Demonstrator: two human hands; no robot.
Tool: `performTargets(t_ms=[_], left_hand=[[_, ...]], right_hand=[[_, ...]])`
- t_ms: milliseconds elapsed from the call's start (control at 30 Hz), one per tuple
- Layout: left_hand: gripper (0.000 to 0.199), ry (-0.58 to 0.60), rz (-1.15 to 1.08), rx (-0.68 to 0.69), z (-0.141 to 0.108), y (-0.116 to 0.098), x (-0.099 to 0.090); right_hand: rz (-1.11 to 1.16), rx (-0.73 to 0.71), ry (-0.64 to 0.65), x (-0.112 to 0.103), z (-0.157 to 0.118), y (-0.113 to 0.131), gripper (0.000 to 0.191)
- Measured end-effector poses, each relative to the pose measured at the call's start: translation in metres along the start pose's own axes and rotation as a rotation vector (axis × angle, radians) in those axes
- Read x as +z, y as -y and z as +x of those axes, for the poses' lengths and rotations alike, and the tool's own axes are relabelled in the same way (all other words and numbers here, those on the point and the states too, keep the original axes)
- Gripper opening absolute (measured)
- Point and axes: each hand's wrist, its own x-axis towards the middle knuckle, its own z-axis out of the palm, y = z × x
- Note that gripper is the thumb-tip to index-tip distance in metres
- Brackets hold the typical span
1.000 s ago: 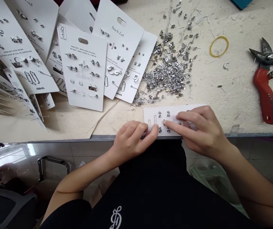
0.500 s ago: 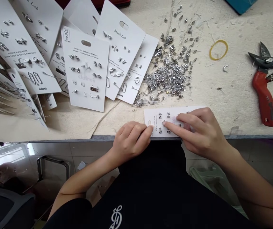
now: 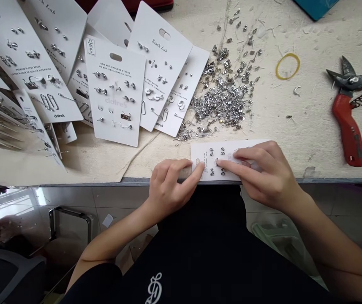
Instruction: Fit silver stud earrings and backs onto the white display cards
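Note:
A white earring card (image 3: 210, 177) lies at the table's front edge, back side up, with metal earring backs on it. My left hand (image 3: 171, 183) is at its left end. The thumb rests on the card near the hanging slot; the index finger is apart from it at the card's edge, and the other fingers curl. My right hand (image 3: 269, 175) lies over the card's right half. Its lower outstretched finger touches a small metal piece (image 3: 217, 161), and another fingertip presses the card farther back. The right part of the card is hidden under this hand.
Several filled earring cards (image 3: 114, 135) overlap at the left. A heap of loose earring backs and posts (image 3: 221, 101) lies behind the card. Farther right are a yellow rubber band (image 3: 287, 77) and red-handled cutters (image 3: 347, 126). A teal object (image 3: 317, 10) is at the back.
My left hand's index finger has moved left, away from the thumb, and the thumb lies farther onto the card. My right hand stays nearly in place. The view has shifted slightly.

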Motion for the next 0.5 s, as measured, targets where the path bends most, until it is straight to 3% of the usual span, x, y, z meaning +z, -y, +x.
performTargets(t_ms=[200, 267, 367, 500], left_hand=[[0.027, 0.080, 0.004, -0.229, 0.004, -0.009, -0.008], [0.029, 0.099, -0.019, -0.299, 0.007, -0.016, -0.009], [0.025, 0.118, -0.185, -0.368, 0.012, -0.025, -0.010], [0.023, 0.104, -0.563, -0.494, 0.024, -0.031, -0.014]], right_hand=[[-0.041, 0.064, 0.014, -0.001, -0.001, 0.004, 0.030], [-0.073, 0.083, 0.019, -0.001, 0.000, 0.004, 0.041], [-0.012, 0.091, 0.057, -0.001, 0.002, 0.004, 0.065], [0.032, 0.154, 0.079, -0.011, 0.007, 0.007, 0.073]])
